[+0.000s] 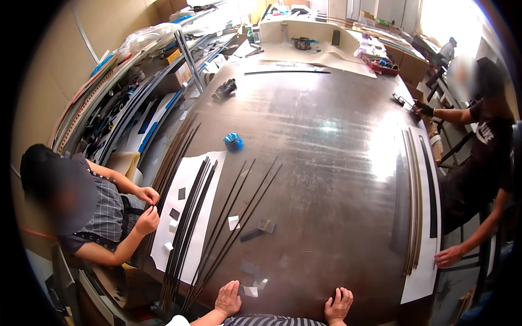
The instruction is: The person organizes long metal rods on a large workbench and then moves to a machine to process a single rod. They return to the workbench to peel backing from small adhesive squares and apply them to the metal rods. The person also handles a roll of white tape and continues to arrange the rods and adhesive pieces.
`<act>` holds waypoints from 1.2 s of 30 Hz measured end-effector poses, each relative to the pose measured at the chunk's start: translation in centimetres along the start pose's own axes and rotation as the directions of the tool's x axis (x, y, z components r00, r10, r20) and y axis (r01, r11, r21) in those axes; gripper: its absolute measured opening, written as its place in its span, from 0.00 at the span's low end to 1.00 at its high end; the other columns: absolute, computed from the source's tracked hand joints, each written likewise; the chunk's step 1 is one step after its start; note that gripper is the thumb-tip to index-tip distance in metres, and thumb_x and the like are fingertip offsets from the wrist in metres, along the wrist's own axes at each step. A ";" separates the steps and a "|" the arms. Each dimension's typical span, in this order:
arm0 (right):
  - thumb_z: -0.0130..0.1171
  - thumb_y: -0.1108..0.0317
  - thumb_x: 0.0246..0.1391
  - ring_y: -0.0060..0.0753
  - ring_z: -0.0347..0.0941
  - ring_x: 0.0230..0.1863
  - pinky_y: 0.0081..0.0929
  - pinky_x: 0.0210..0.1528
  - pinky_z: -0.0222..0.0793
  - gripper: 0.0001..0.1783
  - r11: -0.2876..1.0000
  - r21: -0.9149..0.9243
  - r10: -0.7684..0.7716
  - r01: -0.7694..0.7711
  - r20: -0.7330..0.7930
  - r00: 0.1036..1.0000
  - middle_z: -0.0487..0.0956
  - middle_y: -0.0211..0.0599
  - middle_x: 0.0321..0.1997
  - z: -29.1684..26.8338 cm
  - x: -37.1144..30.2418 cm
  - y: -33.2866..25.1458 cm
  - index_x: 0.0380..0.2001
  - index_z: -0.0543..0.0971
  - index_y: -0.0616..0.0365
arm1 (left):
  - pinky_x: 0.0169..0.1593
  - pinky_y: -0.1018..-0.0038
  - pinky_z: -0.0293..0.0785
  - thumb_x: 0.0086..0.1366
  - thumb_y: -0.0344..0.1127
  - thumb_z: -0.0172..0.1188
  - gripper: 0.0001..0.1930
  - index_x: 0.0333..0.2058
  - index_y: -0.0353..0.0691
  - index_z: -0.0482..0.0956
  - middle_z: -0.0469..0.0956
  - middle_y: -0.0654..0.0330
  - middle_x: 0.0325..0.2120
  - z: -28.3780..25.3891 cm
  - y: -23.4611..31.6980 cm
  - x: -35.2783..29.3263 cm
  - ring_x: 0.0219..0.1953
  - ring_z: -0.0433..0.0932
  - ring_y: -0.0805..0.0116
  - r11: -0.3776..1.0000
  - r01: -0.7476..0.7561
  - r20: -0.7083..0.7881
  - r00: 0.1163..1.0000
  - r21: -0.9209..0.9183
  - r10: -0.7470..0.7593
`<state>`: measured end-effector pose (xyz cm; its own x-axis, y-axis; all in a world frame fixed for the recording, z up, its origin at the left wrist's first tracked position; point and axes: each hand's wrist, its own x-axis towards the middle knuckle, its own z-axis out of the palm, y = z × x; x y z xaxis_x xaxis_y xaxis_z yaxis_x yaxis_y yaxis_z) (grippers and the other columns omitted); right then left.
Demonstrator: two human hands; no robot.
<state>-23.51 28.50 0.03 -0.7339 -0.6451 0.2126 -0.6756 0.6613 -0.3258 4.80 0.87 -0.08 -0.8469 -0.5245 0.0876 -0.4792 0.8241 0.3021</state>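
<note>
Both my hands rest at the near edge of a large brown table [337, 217]. My left hand [228, 299] lies with its fingers on the tabletop, holding nothing. Beside it are small white and grey square pieces [250, 291] and the near ends of long thin dark strips [239, 231]. Farther right, my right hand [339, 305] rests with fingers apart on the edge, also without anything in it. A dark flat piece [251, 234] lies ahead of my left hand, next to a small white square [234, 223].
On the left, a person's hands [148, 209] pinch something small near dark strips on white paper [190, 168]. At right, another person's gloved hand [424, 108] holds a tool; their bare hand [448, 256] touches a white sheet [416, 288]. A blue roll [233, 142] stands mid-table.
</note>
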 end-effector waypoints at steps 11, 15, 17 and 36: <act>0.60 0.66 0.45 0.53 0.65 0.54 0.48 0.57 0.63 0.23 1.000 0.026 0.008 -0.008 0.007 1.000 0.70 0.46 0.52 0.0 1.1 1.0 0.48 0.75 0.59 | 0.57 0.58 0.64 0.46 0.36 0.55 0.38 0.59 0.31 0.62 0.64 0.49 0.53 1.6 -0.3 -0.2 0.54 0.67 0.50 0.997 0.009 0.078 0.997 0.081 -0.016; 0.61 0.67 0.44 0.52 0.65 0.54 0.47 0.57 0.63 0.24 0.999 0.034 0.009 -0.010 0.025 1.000 0.70 0.46 0.52 0.1 1.3 1.3 0.48 0.74 0.58 | 0.62 0.58 0.60 0.60 0.37 0.54 0.32 0.63 0.40 0.60 0.61 0.51 0.61 1.9 0.3 -1.1 0.61 0.62 0.50 0.988 0.150 0.132 0.979 0.031 -0.153; 0.61 0.66 0.45 0.51 0.64 0.54 0.47 0.57 0.63 0.24 1.000 0.029 0.002 -0.002 0.020 1.000 0.70 0.45 0.52 0.3 1.2 1.5 0.48 0.74 0.58 | 0.60 0.58 0.62 0.61 0.37 0.54 0.28 0.61 0.41 0.65 0.66 0.51 0.57 1.7 0.6 -0.5 0.59 0.66 0.52 0.987 0.159 0.086 0.983 0.023 -0.161; 0.60 0.68 0.45 0.52 0.65 0.55 0.47 0.58 0.62 0.23 0.999 0.041 -0.014 0.015 -0.025 1.000 0.71 0.46 0.53 -0.2 1.1 0.6 0.48 0.75 0.59 | 0.58 0.61 0.64 0.47 0.34 0.57 0.36 0.58 0.32 0.65 0.66 0.51 0.53 0.7 0.4 0.5 0.56 0.67 0.54 0.996 0.013 0.048 0.999 0.090 -0.018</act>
<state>-24.73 28.27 0.30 -0.7259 -0.6444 0.2404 -0.6832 0.6353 -0.3601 4.08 1.08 -0.55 -0.8484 -0.5281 0.0366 -0.5091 0.8329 0.2169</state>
